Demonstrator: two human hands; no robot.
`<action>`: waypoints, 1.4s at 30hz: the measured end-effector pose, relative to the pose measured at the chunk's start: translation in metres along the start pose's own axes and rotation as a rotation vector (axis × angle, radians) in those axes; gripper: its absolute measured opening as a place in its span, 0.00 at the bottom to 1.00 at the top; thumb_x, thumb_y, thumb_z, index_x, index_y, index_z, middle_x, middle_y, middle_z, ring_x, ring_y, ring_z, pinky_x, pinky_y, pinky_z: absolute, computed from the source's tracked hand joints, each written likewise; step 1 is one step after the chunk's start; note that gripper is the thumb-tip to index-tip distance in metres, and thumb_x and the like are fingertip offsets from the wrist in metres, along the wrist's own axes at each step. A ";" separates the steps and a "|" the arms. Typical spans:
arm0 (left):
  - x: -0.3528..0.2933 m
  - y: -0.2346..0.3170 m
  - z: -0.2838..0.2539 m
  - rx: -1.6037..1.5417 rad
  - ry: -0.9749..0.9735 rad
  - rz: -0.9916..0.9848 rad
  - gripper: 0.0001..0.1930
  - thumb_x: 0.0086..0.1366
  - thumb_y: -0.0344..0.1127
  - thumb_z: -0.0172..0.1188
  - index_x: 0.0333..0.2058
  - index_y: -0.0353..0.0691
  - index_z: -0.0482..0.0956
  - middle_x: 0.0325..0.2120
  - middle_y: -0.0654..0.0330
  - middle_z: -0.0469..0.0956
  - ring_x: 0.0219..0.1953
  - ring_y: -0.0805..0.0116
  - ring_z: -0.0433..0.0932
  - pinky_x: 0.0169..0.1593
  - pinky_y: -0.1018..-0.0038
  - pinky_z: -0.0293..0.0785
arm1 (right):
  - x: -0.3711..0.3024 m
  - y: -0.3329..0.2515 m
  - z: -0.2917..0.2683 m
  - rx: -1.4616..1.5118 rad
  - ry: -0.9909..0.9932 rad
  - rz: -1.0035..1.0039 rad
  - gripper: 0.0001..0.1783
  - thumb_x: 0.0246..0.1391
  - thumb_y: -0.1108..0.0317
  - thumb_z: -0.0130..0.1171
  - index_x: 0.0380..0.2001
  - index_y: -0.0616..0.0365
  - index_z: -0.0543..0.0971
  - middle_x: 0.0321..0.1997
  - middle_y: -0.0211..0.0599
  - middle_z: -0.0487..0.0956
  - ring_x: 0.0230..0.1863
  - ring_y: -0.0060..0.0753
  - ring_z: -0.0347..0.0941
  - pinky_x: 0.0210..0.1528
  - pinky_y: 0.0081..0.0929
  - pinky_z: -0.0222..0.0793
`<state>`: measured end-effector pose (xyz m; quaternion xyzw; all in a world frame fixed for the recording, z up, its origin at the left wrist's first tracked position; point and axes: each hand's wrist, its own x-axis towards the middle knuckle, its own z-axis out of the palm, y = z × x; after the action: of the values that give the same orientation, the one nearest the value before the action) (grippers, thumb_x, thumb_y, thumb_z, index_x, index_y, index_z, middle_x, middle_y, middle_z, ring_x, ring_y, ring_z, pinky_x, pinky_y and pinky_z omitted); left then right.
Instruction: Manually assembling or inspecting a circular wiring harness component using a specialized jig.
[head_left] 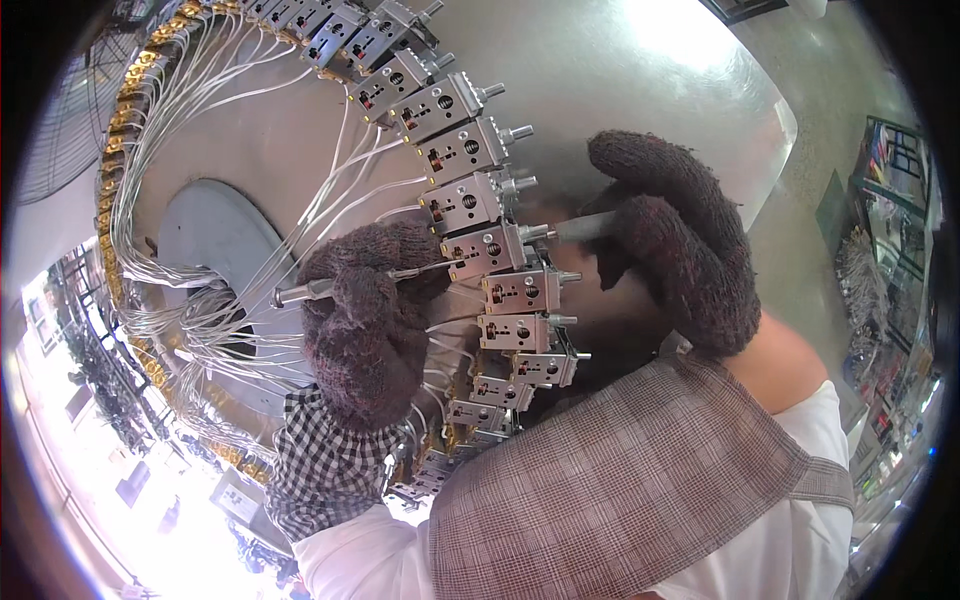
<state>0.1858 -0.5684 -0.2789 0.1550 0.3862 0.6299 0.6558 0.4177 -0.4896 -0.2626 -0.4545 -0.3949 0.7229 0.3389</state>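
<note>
"Quick check: what's in the L?"

"My L hand (365, 320), gloved, is closed tight on a slim metal screwdriver-type tool (312, 289). Butt end sticks out L of my fist, thin shank runs out to the R."

"Tip where, approx.?"

"At the face of a metal box (485, 252), just R of that hand. (Can't tell if it's actually in the slot.)"

"And the R?"

"My R hand (685, 245), gloved too, is curled shut round a grey cylindrical tool (585, 228). Its end is at the shaft (541, 232) of the same box, so the box sits btwn my two hands."

"Next out?"

"More boxes (465, 150) of that kind, in a curved row: some beyond my hands, others nearer my body, shafts pointing to the R-hand side. White wires (165, 272) run behind & L of my L hand, bunched over a grey disc (205, 215). Farther L of that hand, a curved line of brass-coloured clips (125, 170)."

"Rest?"

"Checked sleeve (320, 460) just below my L wrist; plaid apron (610, 490) below the R hand. Shiny metal tabletop (560, 70) beyond both. Wire-caged fan (60, 140), far L of the L hand; shelving (900, 170) w/ stuff on it, well off to the R of the R hand."
</note>
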 end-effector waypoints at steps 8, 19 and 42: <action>-0.001 0.001 0.006 -0.013 0.029 -0.031 0.14 0.61 0.33 0.50 0.45 0.36 0.66 0.45 0.50 0.68 0.48 0.60 0.70 0.51 0.63 0.70 | -0.001 -0.016 -0.005 0.007 0.008 0.244 0.18 0.56 0.64 0.49 0.48 0.59 0.69 0.31 0.35 0.75 0.30 0.24 0.71 0.27 0.20 0.68; 0.000 -0.010 0.008 -0.350 0.104 -0.232 0.17 0.59 0.34 0.53 0.46 0.36 0.66 0.45 0.51 0.69 0.49 0.58 0.69 0.50 0.63 0.72 | -0.002 -0.010 -0.022 0.073 -0.019 0.166 0.18 0.56 0.67 0.49 0.49 0.61 0.67 0.38 0.39 0.74 0.36 0.29 0.72 0.35 0.23 0.71; 0.003 -0.036 0.026 0.055 0.035 -0.100 0.17 0.59 0.36 0.53 0.44 0.34 0.66 0.42 0.50 0.70 0.46 0.57 0.72 0.50 0.64 0.72 | -0.007 -0.007 -0.047 -0.028 0.062 0.145 0.15 0.56 0.62 0.50 0.43 0.59 0.73 0.28 0.34 0.77 0.22 0.18 0.72 0.17 0.14 0.64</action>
<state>0.2294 -0.5641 -0.2873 0.1422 0.4221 0.5882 0.6750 0.4643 -0.4796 -0.2665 -0.5089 -0.3604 0.7254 0.2913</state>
